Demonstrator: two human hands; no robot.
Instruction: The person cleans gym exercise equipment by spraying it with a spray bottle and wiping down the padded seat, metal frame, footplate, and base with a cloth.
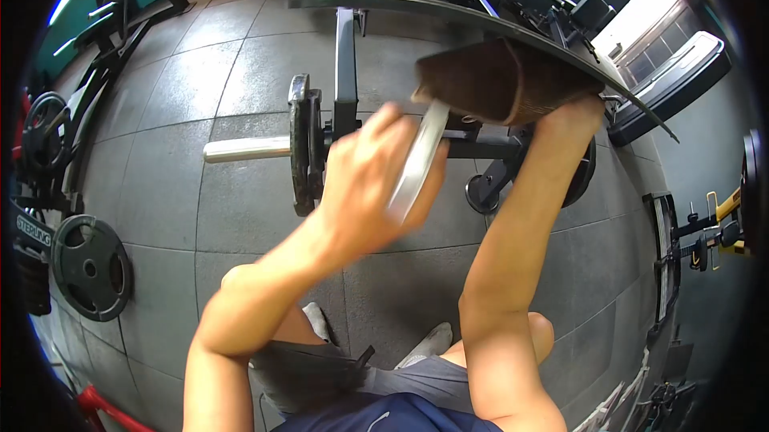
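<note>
My left hand (376,168) is closed round a shiny, pale band that looks like a roll of clear tape (422,156), seen edge-on and slightly blurred. The band's upper end meets the corner of a brown, leather-like covering (473,80). This covering lies against the underside of a long, thin dark board (400,4) that is tilted, its right end lower. My right hand (570,116) reaches up to the covering's right end and touches it; its fingers are hidden behind the covering and board. A seam or cord crosses the brown material.
Below the board stands a dark metal frame (346,64) with a weight plate (300,144) on a steel sleeve (244,149) sticking out left. Another plate (90,268) leans at the left. A padded bench (677,84) stands at the right. Dark rubber tiles (240,224) cover the floor.
</note>
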